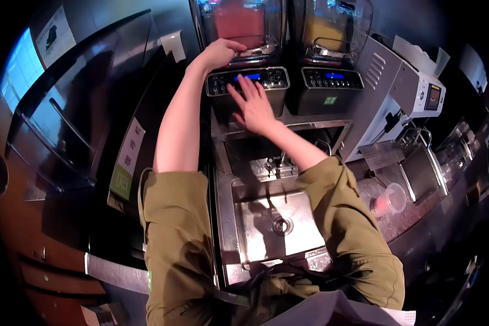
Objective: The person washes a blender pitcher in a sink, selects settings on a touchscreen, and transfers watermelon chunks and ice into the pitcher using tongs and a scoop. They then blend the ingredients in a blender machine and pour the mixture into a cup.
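My left hand (220,54) rests against the lower front of a clear blender cover (201,32), near a metal handle (258,50). Its visible fingers are stretched out to the right, and the far side of the hand is hidden. Inside the cover stands a jug with red-pink contents (239,22). My right hand (255,108) is open, fingers spread, with fingertips at the control panel (280,77) of the black blender base (271,100). A blue display glows beside those fingertips.
A second blender base (315,98) stands to the right, with yellow contents (327,32) above. Below my forearms lies a steel sink (266,209). A clear plastic cup (388,201) with pink residue and a grey machine (380,81) are at right. A dark transparent cover (65,108) rises at left.
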